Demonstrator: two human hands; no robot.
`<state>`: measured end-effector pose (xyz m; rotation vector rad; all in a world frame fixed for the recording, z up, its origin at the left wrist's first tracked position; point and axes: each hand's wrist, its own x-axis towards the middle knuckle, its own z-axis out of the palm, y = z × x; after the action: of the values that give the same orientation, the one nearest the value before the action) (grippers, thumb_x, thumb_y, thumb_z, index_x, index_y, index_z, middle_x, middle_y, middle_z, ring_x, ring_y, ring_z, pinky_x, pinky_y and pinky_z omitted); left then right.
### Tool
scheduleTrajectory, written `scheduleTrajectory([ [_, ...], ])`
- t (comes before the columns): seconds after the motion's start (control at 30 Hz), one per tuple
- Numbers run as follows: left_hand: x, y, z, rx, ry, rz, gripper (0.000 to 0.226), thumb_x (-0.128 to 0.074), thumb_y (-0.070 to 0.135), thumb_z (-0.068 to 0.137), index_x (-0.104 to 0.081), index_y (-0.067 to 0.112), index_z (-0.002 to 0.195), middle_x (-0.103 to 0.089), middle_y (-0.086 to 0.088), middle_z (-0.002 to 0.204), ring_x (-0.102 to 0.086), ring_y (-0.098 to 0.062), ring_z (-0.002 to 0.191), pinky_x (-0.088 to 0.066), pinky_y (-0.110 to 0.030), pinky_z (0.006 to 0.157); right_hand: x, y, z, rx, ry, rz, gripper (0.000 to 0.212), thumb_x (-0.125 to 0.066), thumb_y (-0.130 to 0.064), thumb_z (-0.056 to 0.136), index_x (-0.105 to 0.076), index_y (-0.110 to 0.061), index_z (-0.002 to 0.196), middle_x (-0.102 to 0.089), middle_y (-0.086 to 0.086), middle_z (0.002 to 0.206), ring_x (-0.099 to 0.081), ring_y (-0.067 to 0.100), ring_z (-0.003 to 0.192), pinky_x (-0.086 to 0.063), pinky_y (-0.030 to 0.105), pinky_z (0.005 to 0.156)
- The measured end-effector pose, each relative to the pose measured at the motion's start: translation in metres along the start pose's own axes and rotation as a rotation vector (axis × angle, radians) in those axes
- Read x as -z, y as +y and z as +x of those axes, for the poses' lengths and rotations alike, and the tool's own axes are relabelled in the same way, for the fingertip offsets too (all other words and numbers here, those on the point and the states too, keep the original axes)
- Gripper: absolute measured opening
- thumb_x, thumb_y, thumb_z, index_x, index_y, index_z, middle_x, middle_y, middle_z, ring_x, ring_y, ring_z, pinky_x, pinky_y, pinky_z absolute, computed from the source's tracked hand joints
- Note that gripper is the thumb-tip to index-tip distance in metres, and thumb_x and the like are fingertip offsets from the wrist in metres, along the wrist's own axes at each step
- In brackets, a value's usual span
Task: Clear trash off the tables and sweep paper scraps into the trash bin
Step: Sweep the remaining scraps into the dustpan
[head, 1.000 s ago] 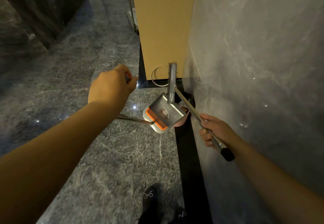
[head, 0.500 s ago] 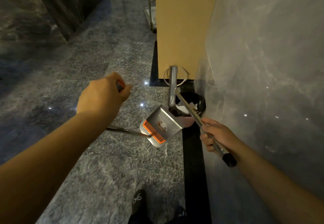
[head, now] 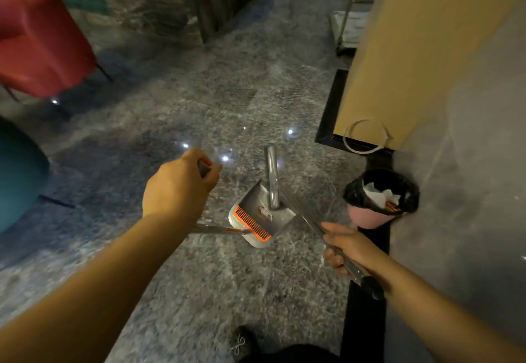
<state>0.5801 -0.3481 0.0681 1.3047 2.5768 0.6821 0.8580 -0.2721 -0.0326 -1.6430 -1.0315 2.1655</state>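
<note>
**Dustpan held beside the bin, pan looking emptied**

While we stand over the grey stone floor (head: pixel 182 291), our right hand (head: pixel 345 249) has its fingers curled tight round the long metal handle (head: pixel 310 223) of the dustpan (head: pixel 262 214), just above the black end cap. Our left hand (head: pixel 178 185) is closed in a fist round a second thin rod, which we take to be the broom handle (head: pixel 212 230); only its back shows, so we cannot tell how the fingertips lie, though the thumb presses against the rod's top. That rod runs down to the near lip of the pan, by the orange comb (head: pixel 253 223).

We see the dustpan in the middle of the scene, tilted, its mouth toward us and to the left. Apart from what looks like a small label, its grey floor appears bare. The trash bin (head: pixel 380 200), pink with a black liner, sits to the right of the pan, close against the grey wall (head: pixel 461 192), with white paper scraps and a bit of orange wrapper inside it. Pan and bin are near each other but not touching.

We judge the tipping step to be done or nearly so, since paper lies in the bin and none shows in the pan. Our next move would call for lowering the pan flat to the floor and carrying broom and pan toward whatever scraps remain; none are visible on the floor around us, so looking further off is likely needed. A red seat (head: pixel 42 38) stands far left, a teal one (head: pixel 17 175) nearer.
</note>
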Motion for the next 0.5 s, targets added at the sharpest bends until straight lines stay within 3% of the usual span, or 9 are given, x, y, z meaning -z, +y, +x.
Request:
scheduleTrajectory([
  [0.1,0.022,-0.051,0.003,0.103,0.064,-0.011,0.021,-0.058,0.044,0.094,-0.058,0.023,0.096,-0.054,0.01,0.069,-0.054,-0.022,0.067,-0.043,-0.034,0.058,-0.053,-0.001,0.02,-0.044,-0.102,-0.095,0.04,-0.037,-0.006,0.102,-0.039,-0.021,0.138,-0.045,0.009,0.054,-0.04,0.009,0.032,-0.033,0.016,0.033],
  [0.3,0.062,-0.147,-0.012,0.35,0.202,-0.021,0.024,-0.059,0.045,0.092,-0.063,0.024,0.101,-0.067,0.0,0.087,-0.057,-0.023,0.078,-0.045,-0.035,0.063,-0.163,-0.004,0.047,-0.116,-0.253,-0.306,0.027,-0.04,-0.009,0.101,-0.045,-0.025,0.122,-0.043,0.007,0.053,-0.037,0.009,0.033,-0.031,0.015,0.034],
  [0.43,0.085,-0.199,-0.032,0.528,0.316,-0.07,0.025,-0.061,0.049,0.089,-0.066,0.028,0.103,-0.07,0.0,0.095,-0.062,-0.029,0.091,-0.05,-0.036,0.071,-0.236,-0.007,0.053,-0.119,-0.418,-0.529,0.02,-0.04,-0.008,0.1,-0.053,-0.022,0.093,-0.039,0.006,0.056,-0.034,0.008,0.036,-0.026,0.015,0.038],
  [0.5,0.096,-0.222,-0.043,0.613,0.364,-0.101,0.025,-0.061,0.049,0.089,-0.066,0.029,0.103,-0.07,0.0,0.095,-0.063,-0.029,0.09,-0.052,-0.038,0.073,-0.268,-0.007,0.063,-0.119,-0.474,-0.599,0.024,-0.037,-0.004,0.1,-0.053,-0.021,0.092,-0.039,0.007,0.056,-0.033,0.008,0.035,-0.026,0.014,0.038],
])
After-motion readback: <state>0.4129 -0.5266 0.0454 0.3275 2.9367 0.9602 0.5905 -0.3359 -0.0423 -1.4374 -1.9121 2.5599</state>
